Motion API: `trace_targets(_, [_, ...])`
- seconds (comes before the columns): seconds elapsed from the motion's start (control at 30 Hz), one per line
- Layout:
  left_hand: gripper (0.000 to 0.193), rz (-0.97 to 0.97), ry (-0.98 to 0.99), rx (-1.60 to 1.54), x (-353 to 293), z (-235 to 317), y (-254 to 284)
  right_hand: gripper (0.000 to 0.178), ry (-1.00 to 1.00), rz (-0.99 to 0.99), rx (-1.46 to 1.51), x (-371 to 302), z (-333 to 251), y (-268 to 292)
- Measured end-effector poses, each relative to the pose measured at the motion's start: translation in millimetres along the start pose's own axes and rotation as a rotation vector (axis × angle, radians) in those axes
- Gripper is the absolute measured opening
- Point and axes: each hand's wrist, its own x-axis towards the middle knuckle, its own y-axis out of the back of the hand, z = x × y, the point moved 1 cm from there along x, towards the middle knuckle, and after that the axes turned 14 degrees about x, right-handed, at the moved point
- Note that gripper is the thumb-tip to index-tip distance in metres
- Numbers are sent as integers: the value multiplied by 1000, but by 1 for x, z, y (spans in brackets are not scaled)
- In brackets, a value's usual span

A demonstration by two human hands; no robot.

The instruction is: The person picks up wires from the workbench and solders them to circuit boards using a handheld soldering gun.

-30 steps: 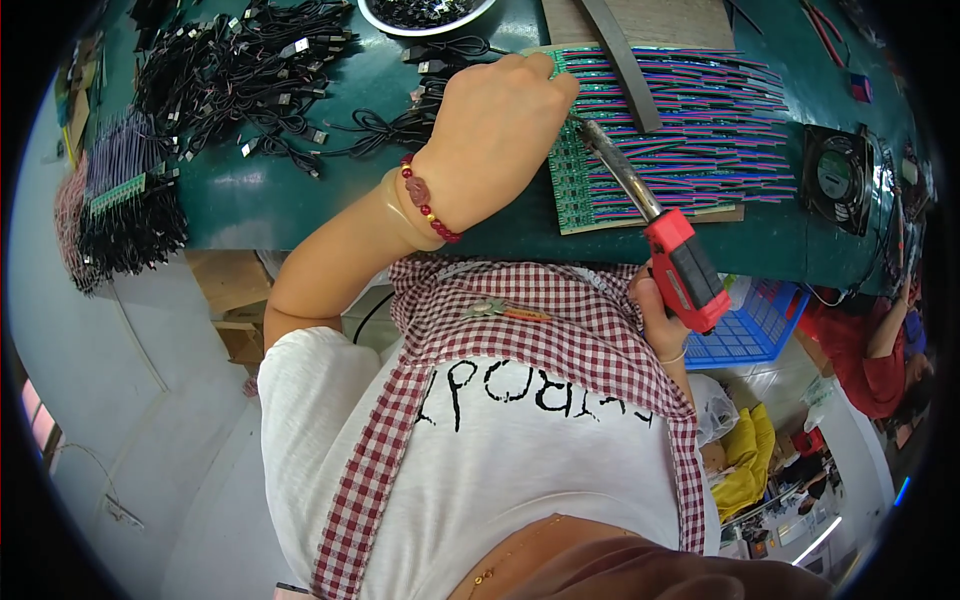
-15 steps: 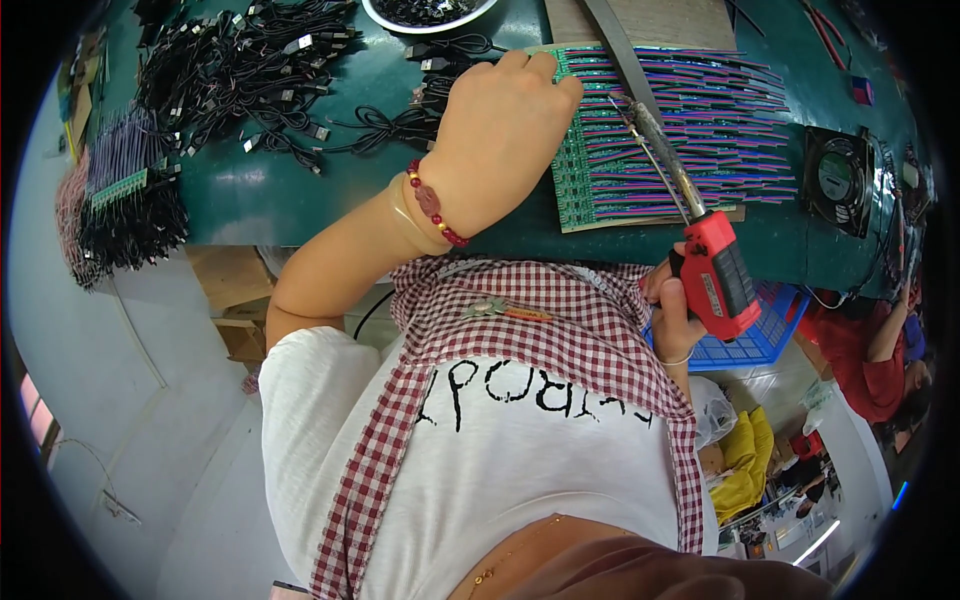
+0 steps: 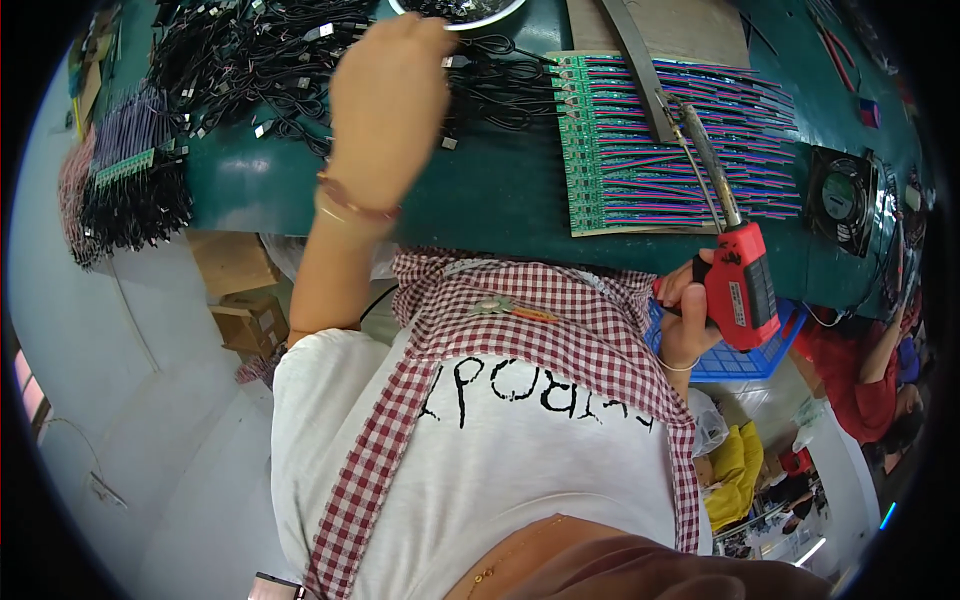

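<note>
Grip first: right hand (image 3: 685, 315) closed around the handle of a red pistol-shaped soldering gun (image 3: 740, 285), its long metal tip angled up over the rows of green circuit strips with pink and blue wires (image 3: 640, 140) lying on a brown board on the green tabletop (image 3: 500, 200). Tip sits above the strips' right part; contact or not, cannot tell. Left hand (image 3: 390, 90) stretched forward, back of hand to camera, fingers curled down at the near rim of a white round bowl (image 3: 455, 8) and the black cable bundles (image 3: 250, 50); whether it has anything pinched, cannot tell, palm hidden. Red bead bracelet (image 3: 355, 205) on the left wrist. A grey flat metal bar (image 3: 640, 60) lies across the strips. Small black fan (image 3: 845, 195) at right on tabletop, blue plastic basket (image 3: 740, 355) below the edge by the right hand. More wired strips hang off the left edge (image 3: 120, 190).

Risks, judged: the gun is held one-handed while attention goes to the left reach, so the hot tip could sag onto wire insulation and scorch it, or brush the strips out of line. Left forearm crossing loose cables could snag and drag them.
</note>
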Motion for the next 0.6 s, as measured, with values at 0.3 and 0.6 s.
trace_targets(0.3, [44, -31, -72, -72, -10, -27, -35, 36, -9, -22, 11, 2, 0, 0])
trace_targets(0.6, [17, 97, -72, 160, -17, -49, -24, 37, 14, -32, -4, 3, -2, 0])
